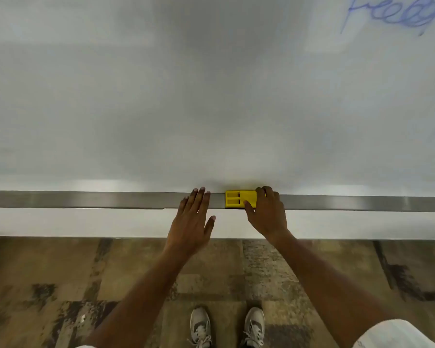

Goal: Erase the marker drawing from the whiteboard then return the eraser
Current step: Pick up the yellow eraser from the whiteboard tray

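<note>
A pair of grey laced sneakers (227,326) stands near the bottom edge of the view on a patchy brown and tan carpet (48,285) with dark, worn blotches. A white band of wall (73,222) meets the carpet's far edge.

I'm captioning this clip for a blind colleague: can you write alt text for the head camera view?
A person's right hand closes on a yellow plastic eraser lying in the metal tray under a white wall whiteboard. The left hand rests open beside it, fingertips on the tray. Blue marker writing remains at the board's upper right.
</note>
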`<state>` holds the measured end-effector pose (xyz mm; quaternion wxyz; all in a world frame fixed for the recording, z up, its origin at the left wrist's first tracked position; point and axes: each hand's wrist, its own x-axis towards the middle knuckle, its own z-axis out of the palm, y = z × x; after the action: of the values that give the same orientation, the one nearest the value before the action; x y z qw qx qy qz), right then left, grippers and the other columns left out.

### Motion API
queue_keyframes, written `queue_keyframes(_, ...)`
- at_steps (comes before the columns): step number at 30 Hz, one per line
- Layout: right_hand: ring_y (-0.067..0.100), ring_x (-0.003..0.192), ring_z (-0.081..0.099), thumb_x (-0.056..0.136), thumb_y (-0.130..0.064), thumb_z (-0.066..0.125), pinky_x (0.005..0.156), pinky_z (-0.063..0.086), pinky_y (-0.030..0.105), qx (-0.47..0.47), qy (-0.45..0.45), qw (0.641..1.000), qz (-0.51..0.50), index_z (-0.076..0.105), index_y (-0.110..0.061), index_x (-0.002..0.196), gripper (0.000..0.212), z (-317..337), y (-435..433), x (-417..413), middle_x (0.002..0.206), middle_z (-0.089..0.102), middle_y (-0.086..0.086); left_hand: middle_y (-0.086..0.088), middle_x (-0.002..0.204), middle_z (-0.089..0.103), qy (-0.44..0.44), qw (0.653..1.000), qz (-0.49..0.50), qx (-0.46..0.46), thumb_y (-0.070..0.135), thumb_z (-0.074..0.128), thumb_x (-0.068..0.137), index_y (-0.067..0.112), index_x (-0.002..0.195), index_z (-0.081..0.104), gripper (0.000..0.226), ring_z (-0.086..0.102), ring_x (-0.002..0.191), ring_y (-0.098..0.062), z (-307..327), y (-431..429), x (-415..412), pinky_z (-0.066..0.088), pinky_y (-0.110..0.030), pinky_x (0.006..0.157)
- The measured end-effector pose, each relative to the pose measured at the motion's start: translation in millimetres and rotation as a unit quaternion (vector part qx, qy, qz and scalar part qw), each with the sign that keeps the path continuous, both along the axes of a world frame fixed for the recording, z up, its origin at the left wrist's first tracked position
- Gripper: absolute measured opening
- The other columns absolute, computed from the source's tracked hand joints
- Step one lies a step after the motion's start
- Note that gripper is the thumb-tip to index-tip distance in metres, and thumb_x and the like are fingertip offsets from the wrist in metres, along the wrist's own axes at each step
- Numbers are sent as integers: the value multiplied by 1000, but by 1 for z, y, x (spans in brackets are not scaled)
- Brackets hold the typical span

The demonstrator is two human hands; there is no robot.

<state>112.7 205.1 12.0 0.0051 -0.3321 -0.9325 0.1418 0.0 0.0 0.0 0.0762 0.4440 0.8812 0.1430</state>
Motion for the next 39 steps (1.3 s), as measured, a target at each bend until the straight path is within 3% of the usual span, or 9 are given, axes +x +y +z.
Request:
queue_keyframes(6,38,120,56,99,-53,60,101,48,48,-36,7,996,-87,56,-3,132,60,-11,1,-6,135,54,14,-6,180,11,-107,994,33,-7,43,40,115,13,172,8,72,8,167,-21,-4,24,0,10,-36,134)
queue_keyframes(11,36,124,58,101,-45,62,115,34,57,-54,43,995,-72,57,-4,132,52,-30,12,3,136,58,14,-11,174,32,-218,972,84,13,46,47,113,11,170,20,72,37,157,-31,-8,51,6,34,-42,125)
queue_keyframes(14,39,119,61,101,-35,67,115,35,60,-78,92,990,-71,57,0,131,47,-37,16,7,128,63,17,-12,164,47,-245,966,82,28,44,52,112,12,166,30,66,49,147,-33,-17,62,8,40,-42,118)
queue_keyframes(19,42,112,61,95,-21,75,98,52,52,-133,147,973,-116,58,3,130,46,-40,16,9,121,66,21,-12,153,58,-248,962,116,22,37,56,111,7,158,43,57,51,145,-31,-28,78,10,21,-40,127)
queue_keyframes(22,38,113,66,95,-15,74,98,56,51,-171,171,961,-133,58,2,134,45,-38,13,6,124,68,19,-9,147,64,-270,954,129,24,36,58,110,13,151,49,49,55,141,-29,-33,84,13,14,-43,130)
queue_keyframes(26,40,113,62,94,-11,71,97,54,46,-154,171,958,-169,60,2,129,39,-36,13,4,119,68,19,-5,150,63,-285,947,144,41,32,60,109,17,151,52,46,54,143,-27,-33,89,19,14,-42,131)
queue_keyframes(30,42,110,63,99,-16,66,111,43,53,-175,114,961,-181,56,2,128,36,-36,24,2,116,68,20,-7,146,65,-305,936,166,53,29,63,108,16,149,53,45,56,140,-33,-29,92,22,23,-45,130)
queue_keyframes(34,40,110,67,95,-17,72,96,54,44,-213,131,951,-181,57,-4,133,42,-32,21,2,117,72,18,-10,134,71,-316,924,194,90,27,70,104,15,147,55,47,64,128,-35,-21,96,30,47,-40,114)
queue_keyframes(39,35,110,70,90,-14,80,94,53,34,-224,184,938,-192,58,-6,137,52,-23,16,7,123,73,15,-12,109,80,-270,931,197,145,13,68,104,11,140,64,36,75,96,-32,-7,92,35,56,-33,91)
